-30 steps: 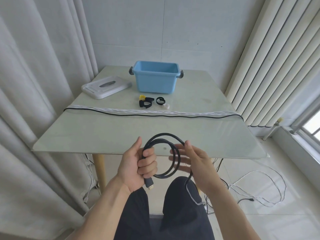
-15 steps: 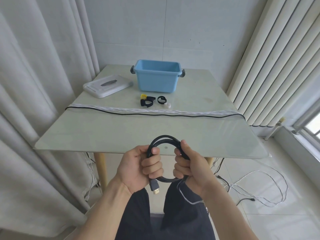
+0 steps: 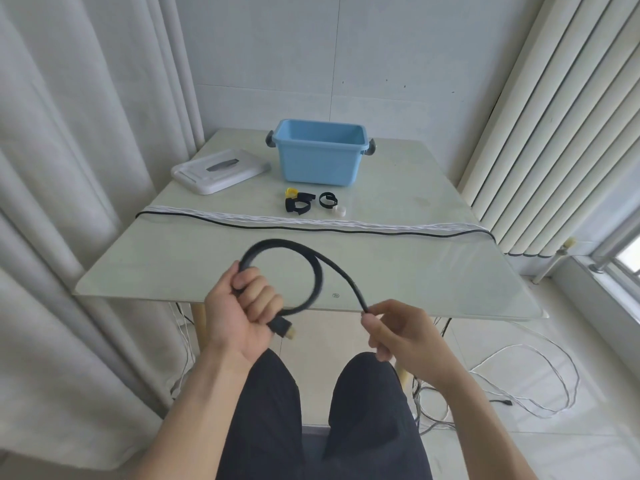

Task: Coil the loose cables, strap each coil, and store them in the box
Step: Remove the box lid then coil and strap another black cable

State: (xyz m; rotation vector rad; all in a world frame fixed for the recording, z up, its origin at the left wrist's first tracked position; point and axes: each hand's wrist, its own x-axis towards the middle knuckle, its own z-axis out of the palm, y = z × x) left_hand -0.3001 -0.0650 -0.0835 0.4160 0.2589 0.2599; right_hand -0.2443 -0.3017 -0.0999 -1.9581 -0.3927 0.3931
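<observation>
The blue box stands open near the worktop's far edge; nothing can be seen inside it. Its white lid lies beside it toward the far left corner. Black straps lie just in front of the box. No writing is readable. The black cable forms a loop above the near edge: the left hand has its grip clamped round the coil, plug end poking out below, while the right hand pinches the trailing length.
</observation>
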